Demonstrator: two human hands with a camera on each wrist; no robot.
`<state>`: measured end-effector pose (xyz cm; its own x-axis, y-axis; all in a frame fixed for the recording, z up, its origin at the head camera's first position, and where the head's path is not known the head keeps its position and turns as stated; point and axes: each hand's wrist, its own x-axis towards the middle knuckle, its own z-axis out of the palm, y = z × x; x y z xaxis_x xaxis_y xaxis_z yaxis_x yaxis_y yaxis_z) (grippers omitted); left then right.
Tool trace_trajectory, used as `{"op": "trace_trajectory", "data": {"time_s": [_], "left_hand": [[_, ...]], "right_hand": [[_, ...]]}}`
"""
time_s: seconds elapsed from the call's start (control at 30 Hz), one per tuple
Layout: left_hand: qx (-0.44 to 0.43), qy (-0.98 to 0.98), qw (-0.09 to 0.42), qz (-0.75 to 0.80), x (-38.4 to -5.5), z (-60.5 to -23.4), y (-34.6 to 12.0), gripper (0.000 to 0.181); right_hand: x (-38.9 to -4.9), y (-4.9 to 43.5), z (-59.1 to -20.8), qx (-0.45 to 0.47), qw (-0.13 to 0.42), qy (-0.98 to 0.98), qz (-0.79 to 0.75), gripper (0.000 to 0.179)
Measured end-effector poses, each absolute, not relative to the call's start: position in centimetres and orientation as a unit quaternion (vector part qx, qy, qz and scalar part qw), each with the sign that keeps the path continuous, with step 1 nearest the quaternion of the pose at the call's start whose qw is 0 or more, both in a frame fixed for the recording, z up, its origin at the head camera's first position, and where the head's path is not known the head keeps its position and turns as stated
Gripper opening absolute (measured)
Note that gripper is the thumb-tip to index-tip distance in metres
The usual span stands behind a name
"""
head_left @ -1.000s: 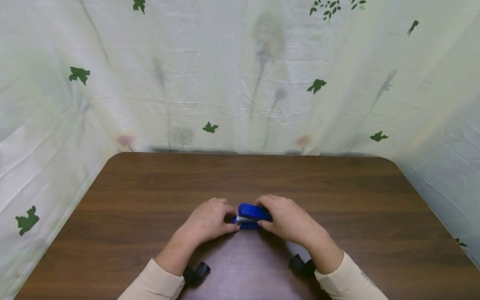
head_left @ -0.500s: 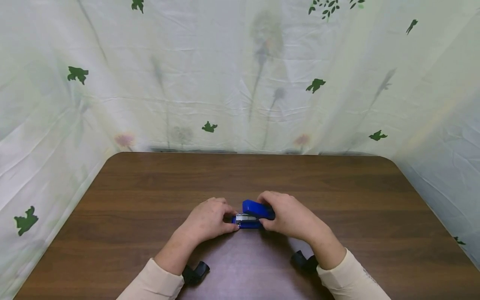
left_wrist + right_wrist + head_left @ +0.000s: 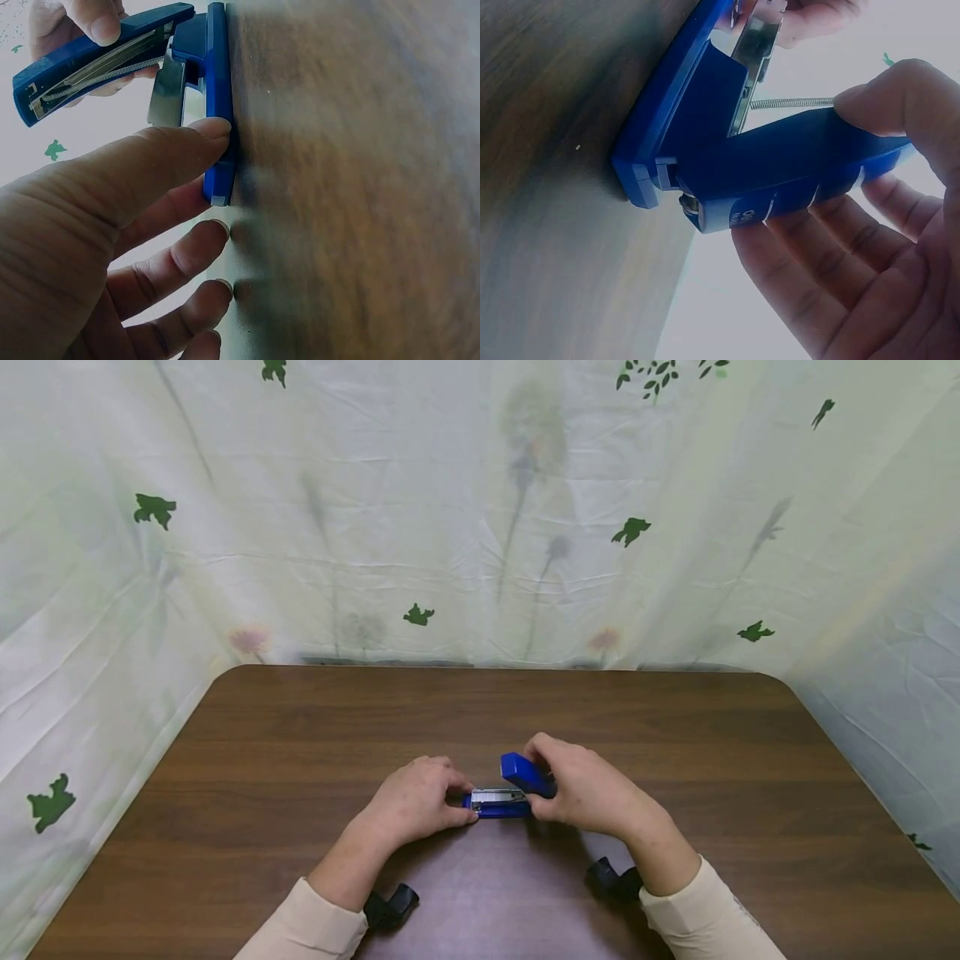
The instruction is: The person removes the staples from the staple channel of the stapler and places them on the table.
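A blue stapler [image 3: 504, 811] lies on the wooden table with its top arm [image 3: 522, 771] swung up, baring the metal staple channel [image 3: 497, 795]. My left hand [image 3: 420, 802] pinches the front end of the base between thumb and forefinger; its other fingers sit loosely beside it in the left wrist view. My right hand [image 3: 588, 789] grips the raised top arm, thumb on one side and fingers on the other. A thin spring [image 3: 791, 103] stretches between the channel and the lifted arm in the right wrist view.
The brown table [image 3: 300, 718] extends around both hands. Pale curtains [image 3: 450, 510] printed with leaves and flowers hang behind it and along both sides. Black straps [image 3: 392, 907] sit at the wrists, below cream sleeves.
My right hand has lifted the stapler's top arm up and to the right, opening it wider and uncovering the channel. The left hand has stayed on the base.
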<state>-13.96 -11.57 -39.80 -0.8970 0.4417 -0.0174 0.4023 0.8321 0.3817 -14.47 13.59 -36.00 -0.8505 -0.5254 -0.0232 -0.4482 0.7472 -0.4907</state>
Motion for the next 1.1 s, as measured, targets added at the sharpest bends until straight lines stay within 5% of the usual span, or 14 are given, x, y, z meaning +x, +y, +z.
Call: {"op": "trace_trajectory", "data": {"time_s": [0.2, 1.1], "left_hand": [[0.224, 0.955, 0.050, 0.189, -14.0, -39.8, -11.6, 0.030], [0.222, 0.953, 0.052, 0.200, -14.0, -39.9, -11.8, 0.029]], "right_hand": [[-14.3, 13.8, -35.9, -0.286, 0.073, 0.925, -0.240, 0.052], [-14.7, 16.0, -34.6, -0.272, 0.103, 0.917, -0.273, 0.036]]}}
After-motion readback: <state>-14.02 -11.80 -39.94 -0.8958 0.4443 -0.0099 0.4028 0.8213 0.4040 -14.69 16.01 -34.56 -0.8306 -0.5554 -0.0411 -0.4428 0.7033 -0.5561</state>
